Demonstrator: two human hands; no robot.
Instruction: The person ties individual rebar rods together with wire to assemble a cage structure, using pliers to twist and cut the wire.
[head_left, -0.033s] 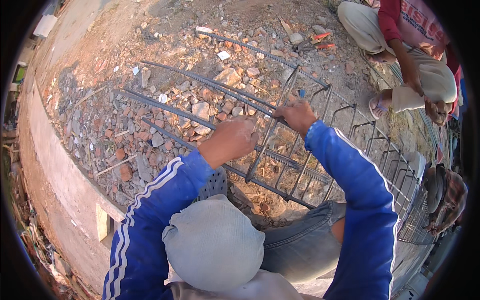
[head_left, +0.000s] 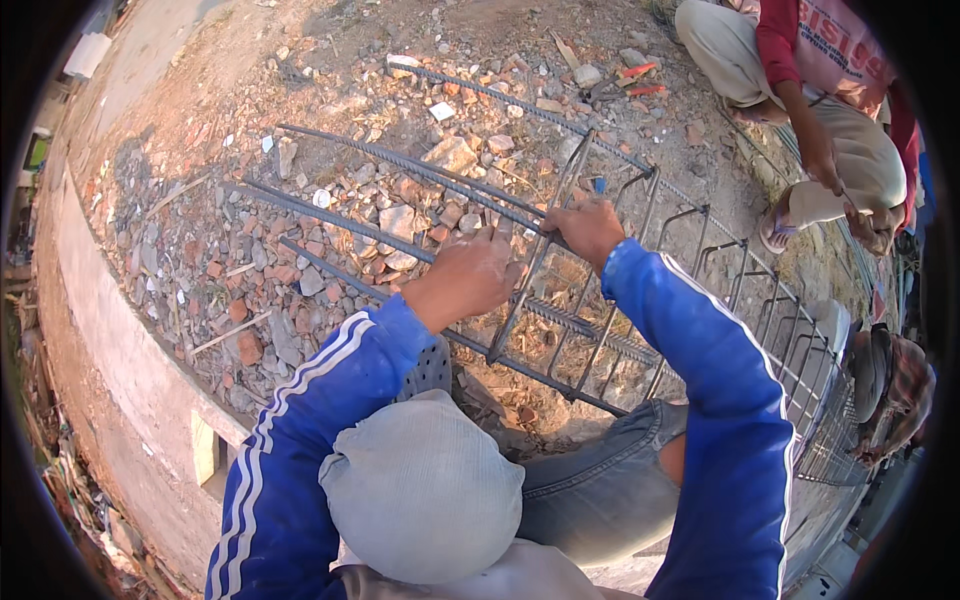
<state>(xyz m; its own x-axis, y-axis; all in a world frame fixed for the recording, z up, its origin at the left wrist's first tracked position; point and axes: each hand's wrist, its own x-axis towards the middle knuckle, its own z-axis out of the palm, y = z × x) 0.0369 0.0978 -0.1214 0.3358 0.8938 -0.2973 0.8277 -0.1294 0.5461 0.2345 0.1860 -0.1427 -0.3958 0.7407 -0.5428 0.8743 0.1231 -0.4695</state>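
A cage of ribbed steel rebar (head_left: 350, 225) with square stirrups (head_left: 600, 350) lies across the rubble in front of me, its long bar ends pointing left. My left hand (head_left: 468, 280) is curled over one of the middle bars, left of the end stirrup; its palm hides the grip. Near that stirrup's upper part, my right hand (head_left: 588, 232) is closed on the upper bar where bar and stirrup meet. Whether any tie wire sits between the fingers cannot be made out. Both forearms wear blue sleeves with white stripes.
Pincers with red handles (head_left: 630, 80) lie on the ground beyond the cage. A co-worker (head_left: 835, 130) squats at the upper right; another person (head_left: 890, 395) bends at the far right. A low concrete wall (head_left: 130, 310) curves along the left. Broken brick and stones (head_left: 250, 345) cover the ground.
The whole view has shifted slightly. My left fingers look a little higher and straighter; my right hand keeps its place on the bar.
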